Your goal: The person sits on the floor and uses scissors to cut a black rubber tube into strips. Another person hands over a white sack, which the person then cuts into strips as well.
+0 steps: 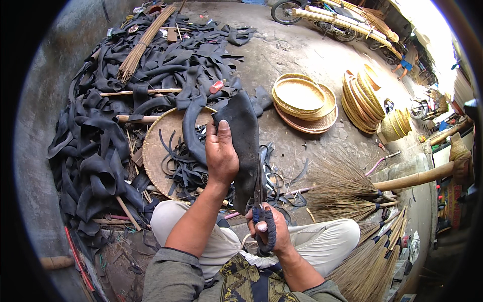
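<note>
From my remote station I record the following. The left hand is clamped on the left edge of a black rubber sheet; its thumb lies along the sheet, and how far the other fingers reach behind it I cannot tell. The sheet stands raised to the right of those fingers, extending above and below them. The right hand is closed around the wrapped handles of a pair of scissors, its fingers curled; the blades point away from the fingers, along the sheet's right edge. Whether the blades are parted I cannot tell.

Beyond and left of the left fingers I note a round woven tray bearing thin black strips. Farther left lies a heap of rubber scraps, with a bundle of sticks across its far part. Right of the right fingers lie straw brooms. Beyond the fingers, to the right, stand stacked baskets and a motorcycle loaded with poles.
</note>
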`<move>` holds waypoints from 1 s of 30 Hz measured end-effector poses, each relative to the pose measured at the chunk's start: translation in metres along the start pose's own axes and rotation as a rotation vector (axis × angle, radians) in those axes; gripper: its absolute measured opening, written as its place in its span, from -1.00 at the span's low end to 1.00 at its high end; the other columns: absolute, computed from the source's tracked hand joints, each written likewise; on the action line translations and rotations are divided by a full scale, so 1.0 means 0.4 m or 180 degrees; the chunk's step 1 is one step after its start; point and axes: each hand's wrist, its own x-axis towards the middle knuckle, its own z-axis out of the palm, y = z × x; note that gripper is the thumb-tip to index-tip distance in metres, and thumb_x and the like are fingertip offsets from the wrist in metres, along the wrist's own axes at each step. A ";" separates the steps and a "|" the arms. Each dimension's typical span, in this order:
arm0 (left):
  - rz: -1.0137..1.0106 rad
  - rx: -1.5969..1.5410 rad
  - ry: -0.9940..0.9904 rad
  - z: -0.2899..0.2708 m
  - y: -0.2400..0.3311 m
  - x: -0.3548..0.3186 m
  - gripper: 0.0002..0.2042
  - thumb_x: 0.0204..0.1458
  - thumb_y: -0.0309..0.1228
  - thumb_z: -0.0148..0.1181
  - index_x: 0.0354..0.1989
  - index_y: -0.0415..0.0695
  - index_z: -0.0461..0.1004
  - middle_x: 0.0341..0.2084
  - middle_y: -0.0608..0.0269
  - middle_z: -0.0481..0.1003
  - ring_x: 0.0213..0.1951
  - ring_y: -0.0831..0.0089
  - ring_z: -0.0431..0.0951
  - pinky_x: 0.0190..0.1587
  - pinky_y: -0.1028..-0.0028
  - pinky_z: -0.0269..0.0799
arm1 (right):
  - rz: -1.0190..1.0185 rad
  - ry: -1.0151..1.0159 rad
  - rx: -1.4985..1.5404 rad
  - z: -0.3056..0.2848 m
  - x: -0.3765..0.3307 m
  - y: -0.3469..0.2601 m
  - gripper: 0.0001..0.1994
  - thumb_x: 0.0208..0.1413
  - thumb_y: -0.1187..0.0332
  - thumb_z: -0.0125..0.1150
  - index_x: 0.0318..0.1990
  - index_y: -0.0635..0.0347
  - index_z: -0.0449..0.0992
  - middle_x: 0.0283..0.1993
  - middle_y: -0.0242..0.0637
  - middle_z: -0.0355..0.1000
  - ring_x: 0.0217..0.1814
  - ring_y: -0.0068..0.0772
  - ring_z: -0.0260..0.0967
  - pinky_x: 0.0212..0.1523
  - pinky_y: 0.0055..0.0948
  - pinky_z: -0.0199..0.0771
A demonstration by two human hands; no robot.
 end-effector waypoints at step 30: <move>-0.0254 -0.0392 -0.0660 0.011 -0.014 -0.045 -0.76 0.41 -0.27 0.04 0.05 -0.17 0.44 -0.14 0.40 0.56 -0.16 0.69 0.48 -0.09 0.63 0.41 | -0.0310 0.0012 0.0445 -0.021 0.033 -0.029 -0.15 0.09 -0.42 0.17 0.04 0.37 0.42 -0.38 -0.27 0.42 -0.32 -0.48 0.38 -0.24 -0.48 0.37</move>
